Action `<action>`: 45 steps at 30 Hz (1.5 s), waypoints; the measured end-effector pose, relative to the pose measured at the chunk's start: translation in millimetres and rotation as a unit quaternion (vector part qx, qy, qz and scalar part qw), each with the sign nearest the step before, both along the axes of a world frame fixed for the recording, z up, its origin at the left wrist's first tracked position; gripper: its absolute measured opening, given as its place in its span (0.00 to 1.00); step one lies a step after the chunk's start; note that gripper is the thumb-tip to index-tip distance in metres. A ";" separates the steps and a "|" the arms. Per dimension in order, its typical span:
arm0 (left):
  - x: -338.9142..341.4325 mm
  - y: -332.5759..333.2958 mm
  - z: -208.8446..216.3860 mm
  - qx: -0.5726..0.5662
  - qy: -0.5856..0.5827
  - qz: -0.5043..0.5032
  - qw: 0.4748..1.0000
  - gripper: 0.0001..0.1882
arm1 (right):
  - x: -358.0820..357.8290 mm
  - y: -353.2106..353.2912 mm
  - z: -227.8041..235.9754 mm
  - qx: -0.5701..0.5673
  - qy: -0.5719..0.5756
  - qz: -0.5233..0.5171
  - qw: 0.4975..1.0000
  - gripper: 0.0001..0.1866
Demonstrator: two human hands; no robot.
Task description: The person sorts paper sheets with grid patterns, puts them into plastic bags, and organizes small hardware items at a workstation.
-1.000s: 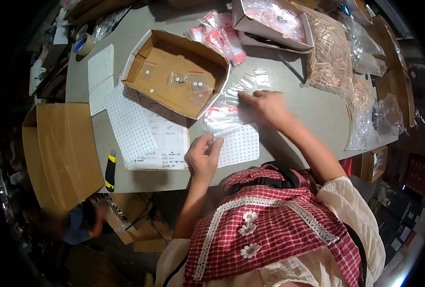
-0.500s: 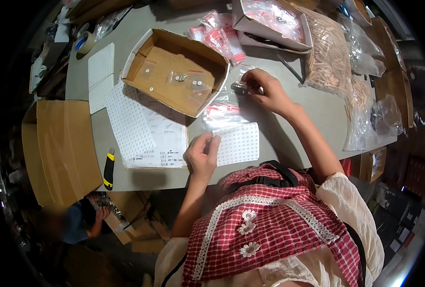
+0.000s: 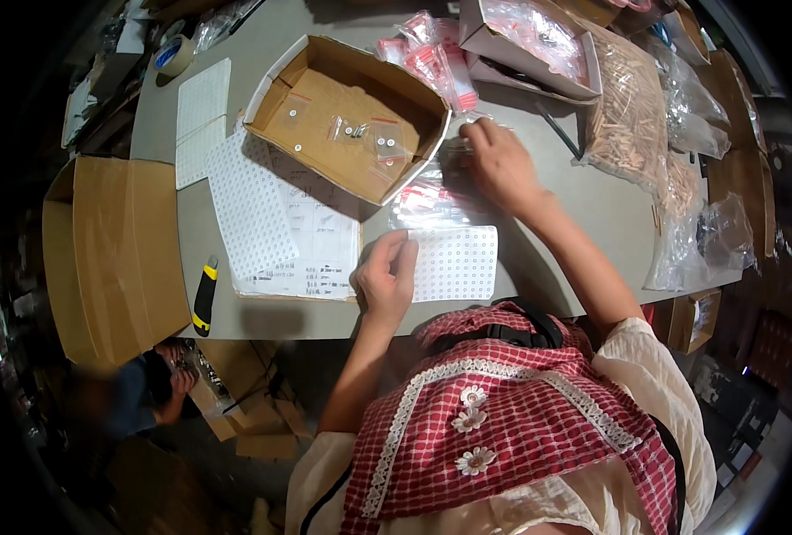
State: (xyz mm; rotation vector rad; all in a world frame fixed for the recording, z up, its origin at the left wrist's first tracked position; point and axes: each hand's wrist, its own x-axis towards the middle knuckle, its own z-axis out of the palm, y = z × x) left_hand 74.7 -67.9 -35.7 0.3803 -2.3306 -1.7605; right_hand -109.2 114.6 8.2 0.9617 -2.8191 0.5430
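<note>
My left hand point(image 3: 387, 275) is closed, thumb and fingers pinched at the left edge of a white sheet point(image 3: 456, 263) with rows of small round stickers. The sheet lies flat at the table's front. My right hand point(image 3: 503, 165) reaches over clear zip bags point(image 3: 440, 205) with red strips, its fingers bent together beside the right corner of an open cardboard box point(image 3: 275, 125). What those fingertips hold is hidden by the hand. Inside the box lie several small clear bags point(image 3: 387, 140), some with round white stickers and small metal parts.
Printed papers point(image 3: 324, 241) and more sticker sheets point(image 3: 249, 205) lie left. A yellow-black utility knife point(image 3: 205, 297) rests near the front edge. Far right are a box of bags point(image 3: 538, 45), a pen-like dark rod point(image 3: 558, 129) and a bag of wooden dowels point(image 3: 627, 111). A person's hand point(image 3: 182, 382) shows lower left.
My right hand has moved slightly farther away and its back has turned upward, covering the metal parts seen near its fingers before. My left hand stays at the sheet. The whole view has shifted.
</note>
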 end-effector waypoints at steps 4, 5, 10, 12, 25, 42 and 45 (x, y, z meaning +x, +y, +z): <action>-3.4 1.2 9.8 -0.034 0.010 -0.002 0.999 0.09 | 13.2 8.3 18.8 -0.076 -0.047 0.067 0.994 0.19; -3.6 1.5 10.6 -0.036 0.006 -0.001 0.999 0.08 | 25.8 5.7 24.8 -0.071 -0.075 0.109 0.989 0.20; -5.3 2.0 14.2 -0.035 0.005 -0.002 0.999 0.07 | 65.0 -11.0 41.1 -0.045 -0.109 0.208 0.971 0.23; -5.7 2.3 14.3 -0.032 0.002 -0.002 0.999 0.07 | 66.7 -10.4 36.1 -0.036 -0.117 0.195 0.973 0.24; -3.7 0.7 -4.9 -0.047 0.035 0.000 0.998 0.07 | 73.6 -11.2 28.3 -0.063 -0.051 0.256 0.963 0.18; -3.5 2.1 1.1 -0.043 0.000 0.003 0.999 0.06 | -10.6 -26.0 -30.2 -0.088 -0.100 0.027 0.991 0.13; 0.0 -1.1 -0.4 -0.044 0.019 -0.014 0.999 0.07 | -12.4 -11.2 -15.6 -0.054 -0.137 -0.041 0.988 0.12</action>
